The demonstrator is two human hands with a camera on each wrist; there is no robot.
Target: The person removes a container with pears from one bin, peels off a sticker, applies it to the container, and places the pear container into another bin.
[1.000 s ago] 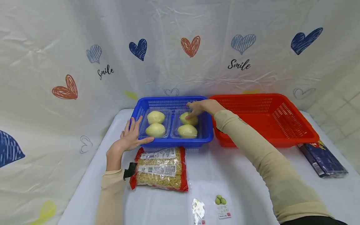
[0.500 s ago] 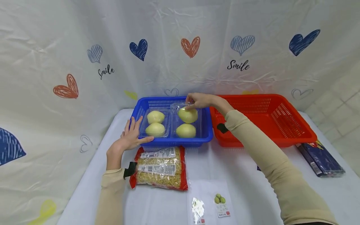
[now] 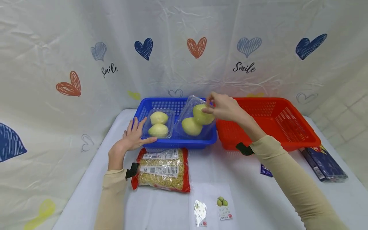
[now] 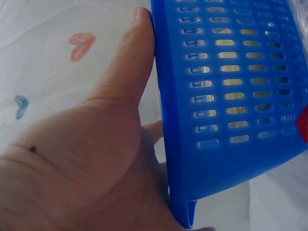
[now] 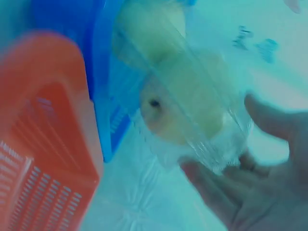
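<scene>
My right hand (image 3: pixel 225 107) pinches one end of a clear plastic fruit box (image 3: pixel 188 108) that holds two pale yellow-green fruits. Tilted, the box is partly lifted at the right side of the blue basket (image 3: pixel 172 145). In the right wrist view, fingers and thumb grip the corner of the box (image 5: pixel 211 149), close to one of the fruits (image 5: pixel 187 96). My left hand (image 3: pixel 130 139) rests with fingers spread on the left front corner of the blue basket; the left wrist view has its thumb along the rim. A second clear box (image 3: pixel 171 123) with two such fruits lies flat in the basket's left half.
A red basket (image 3: pixel 258 127) stands right beside the blue one. In front lie a red-edged bag of pasta (image 3: pixel 161 171) and a clear packet with a fruit label (image 3: pixel 212 206). A dark blue box (image 3: pixel 325 164) and a small purple packet (image 3: pixel 266 171) are at the right.
My right hand took hold of the right fruit box and raised it, tilting it towards the right. The left hand has stayed on the blue basket's corner.
</scene>
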